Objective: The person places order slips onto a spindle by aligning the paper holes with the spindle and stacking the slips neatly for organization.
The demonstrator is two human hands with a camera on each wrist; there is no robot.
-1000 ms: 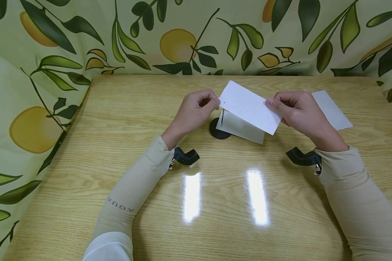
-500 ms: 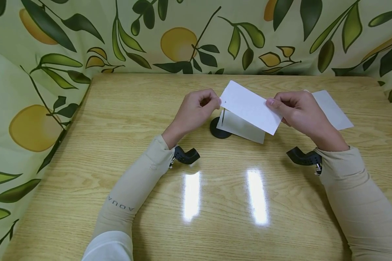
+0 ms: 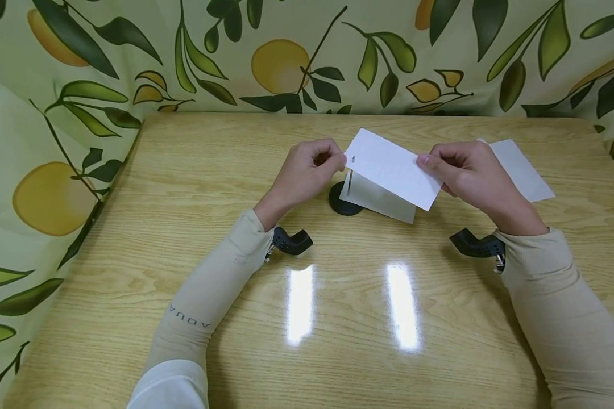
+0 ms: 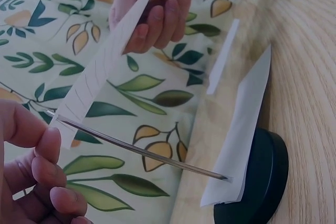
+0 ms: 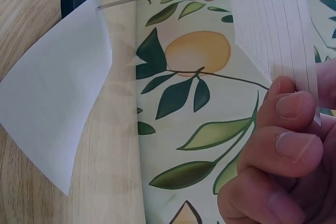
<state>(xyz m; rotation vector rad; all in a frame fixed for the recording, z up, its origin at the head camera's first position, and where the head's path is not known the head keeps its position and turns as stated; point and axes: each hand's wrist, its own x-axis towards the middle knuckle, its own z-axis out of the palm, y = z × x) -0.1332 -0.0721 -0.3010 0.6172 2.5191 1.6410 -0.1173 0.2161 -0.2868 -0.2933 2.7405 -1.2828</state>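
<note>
A white paper slip [image 3: 391, 167], lined underneath in the wrist views, is held level above a bill spike. Near its left end the thin metal spike [image 4: 147, 153] passes through it, the tip poking out above. My left hand [image 3: 307, 173] pinches the slip's left edge beside the spike. My right hand [image 3: 465, 173] pinches its right end, thumb on top and fingers below. The spike rises from a round black base [image 3: 344, 205] on the table. Lower on the spike, resting over the base, is more white paper [image 3: 381, 199], partly hidden under the held slip.
Another white slip [image 3: 523, 170] lies on the wooden table [image 3: 210, 170] behind my right hand. A cloth [image 3: 194, 57] with fruit and leaves hangs along the back and left. Black curved wrist mounts [image 3: 293, 241] jut inward from both sleeves.
The held slip has sunk slightly, and more of the spike's tip shows above it. Both hands keep their grip in nearly the same place.
</note>
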